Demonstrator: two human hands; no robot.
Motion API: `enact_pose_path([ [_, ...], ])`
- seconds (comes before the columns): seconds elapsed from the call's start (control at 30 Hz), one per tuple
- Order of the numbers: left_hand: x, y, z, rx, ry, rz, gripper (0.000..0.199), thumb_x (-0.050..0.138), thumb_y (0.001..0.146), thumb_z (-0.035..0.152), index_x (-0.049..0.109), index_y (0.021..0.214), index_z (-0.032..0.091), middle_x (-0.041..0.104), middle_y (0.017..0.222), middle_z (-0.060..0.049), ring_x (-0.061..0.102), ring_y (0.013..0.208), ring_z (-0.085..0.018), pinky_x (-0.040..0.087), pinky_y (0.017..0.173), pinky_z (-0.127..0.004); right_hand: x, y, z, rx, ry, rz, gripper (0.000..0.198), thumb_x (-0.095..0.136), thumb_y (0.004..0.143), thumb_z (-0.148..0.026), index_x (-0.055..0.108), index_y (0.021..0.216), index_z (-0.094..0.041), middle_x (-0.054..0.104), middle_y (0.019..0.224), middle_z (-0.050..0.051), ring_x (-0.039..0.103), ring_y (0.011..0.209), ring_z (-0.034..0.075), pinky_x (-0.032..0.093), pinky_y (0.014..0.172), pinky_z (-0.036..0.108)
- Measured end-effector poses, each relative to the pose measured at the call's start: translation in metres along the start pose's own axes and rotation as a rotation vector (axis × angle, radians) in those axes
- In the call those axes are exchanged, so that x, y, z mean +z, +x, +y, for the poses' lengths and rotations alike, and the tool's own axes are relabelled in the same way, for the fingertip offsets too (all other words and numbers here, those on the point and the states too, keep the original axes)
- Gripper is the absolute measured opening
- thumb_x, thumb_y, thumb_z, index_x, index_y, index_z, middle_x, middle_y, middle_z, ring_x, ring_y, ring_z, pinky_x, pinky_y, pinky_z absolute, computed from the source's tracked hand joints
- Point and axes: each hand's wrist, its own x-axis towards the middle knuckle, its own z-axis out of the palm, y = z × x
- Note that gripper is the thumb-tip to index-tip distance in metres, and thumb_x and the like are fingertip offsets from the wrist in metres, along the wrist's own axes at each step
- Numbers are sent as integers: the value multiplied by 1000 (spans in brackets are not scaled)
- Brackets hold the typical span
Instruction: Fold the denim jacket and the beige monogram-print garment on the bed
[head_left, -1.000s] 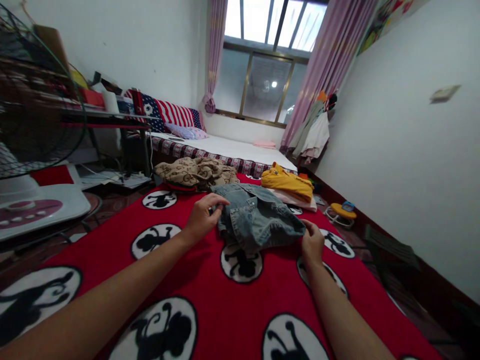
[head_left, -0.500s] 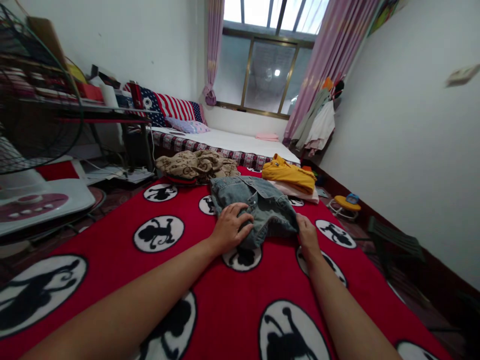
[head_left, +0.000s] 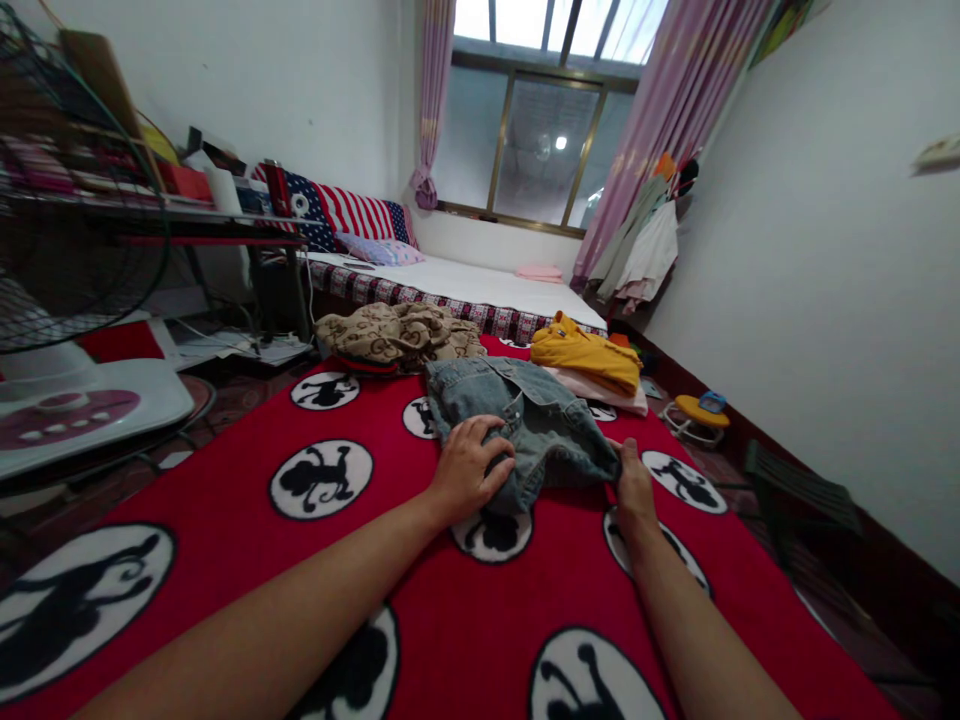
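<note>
A faded blue denim garment [head_left: 540, 410] lies crumpled on a red blanket [head_left: 450, 620] printed with black figures in white circles. My left hand [head_left: 472, 470] rests over its near left part, fingers curled into the cloth. At the near right corner my right hand [head_left: 634, 490] pinches the edge between thumb and fingers, with that corner drawn out and slightly raised. Whether the garment is a jacket or shorts I cannot tell. Just behind it on the right is a folded yellow garment [head_left: 585, 352] on a pale pink cloth [head_left: 630, 402].
A heaped brown patterned cloth [head_left: 401, 335] lies at the blanket's far left. Beyond stands a bed [head_left: 465, 285] under the window. A fan [head_left: 75, 200] and a cluttered desk [head_left: 225, 225] are at the left. A yellow stool [head_left: 697, 412] and a dark folding stool [head_left: 802, 490] stand at the right.
My right hand has pulled the denim corner a little further right and toward me. My left hand stays on the garment. The whole view has shifted slightly.
</note>
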Motion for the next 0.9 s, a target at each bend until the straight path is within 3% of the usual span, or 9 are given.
enact_pose_path([
  [0.1, 0, 1, 1, -24, -38, 10, 17, 55, 90, 32, 68, 98, 24, 53, 129, -6, 44, 124, -25, 33, 106, -43, -7, 6, 0, 12, 63, 173, 65, 44, 80, -72, 69, 98, -15, 72, 99, 12, 67, 92, 25, 53, 72, 35],
  [0.2, -1, 2, 2, -57, -92, 29, 14, 57, 89, 31, 68, 95, 24, 54, 127, -6, 45, 122, -25, 33, 106, -44, -11, 29, -11, -213, -23, 404, 50, 48, 83, -60, 68, 90, -15, 71, 96, 12, 66, 85, 23, 51, 68, 33],
  [0.3, -1, 3, 1, -83, -146, 36, 13, 59, 87, 31, 68, 94, 25, 55, 126, -6, 45, 122, -26, 34, 105, -46, 7, 67, -39, -359, -61, 392, 43, 48, 84, -54, 67, 85, -15, 69, 84, 9, 63, 70, 19, 50, 62, 32],
  [0.37, 0, 3, 1, -95, -168, 37, 12, 60, 86, 31, 68, 94, 26, 54, 127, -6, 45, 122, -26, 33, 106, -47, 38, 92, -61, -388, -111, 200, 37, 53, 82, -50, 67, 84, -16, 68, 80, 8, 62, 68, 19, 51, 64, 34],
  [0.5, 0, 3, -1, -107, -193, 32, 12, 60, 86, 31, 67, 95, 27, 53, 129, -5, 44, 123, -26, 32, 108, -48, 126, 129, -98, -519, -398, -453, 27, 72, 68, -37, 73, 88, -20, 72, 92, 5, 64, 91, 23, 49, 88, 38],
  [0.57, 0, 3, -2, -114, -200, 20, 13, 60, 86, 30, 67, 96, 27, 53, 130, -5, 44, 124, -26, 32, 108, -48, 170, 142, -107, -595, -508, -755, 41, 81, 57, -28, 74, 97, -23, 72, 105, 3, 62, 105, 24, 43, 99, 37],
  [0.63, 1, 3, -2, -119, -202, 5, 14, 60, 86, 30, 66, 98, 27, 52, 132, -5, 43, 126, -27, 31, 109, -48, 205, 151, -112, -557, -630, -968, 55, 85, 46, -20, 74, 100, -24, 72, 107, 2, 62, 108, 25, 43, 101, 36],
  [0.77, 2, 1, -2, -125, -193, -8, 15, 60, 86, 31, 66, 100, 28, 51, 134, -5, 41, 128, -28, 30, 111, -50, 247, 165, -111, -415, -912, -1149, 76, 88, 30, -15, 74, 104, -24, 70, 115, 3, 61, 112, 29, 45, 99, 38],
  [0.9, 3, 1, -3, -131, -195, -2, 15, 59, 86, 30, 66, 99, 28, 51, 134, -5, 41, 127, -28, 31, 110, -51, 260, 169, -107, -383, -1080, -1161, 88, 90, 23, -18, 72, 109, -22, 64, 127, 7, 57, 119, 32, 44, 101, 39],
])
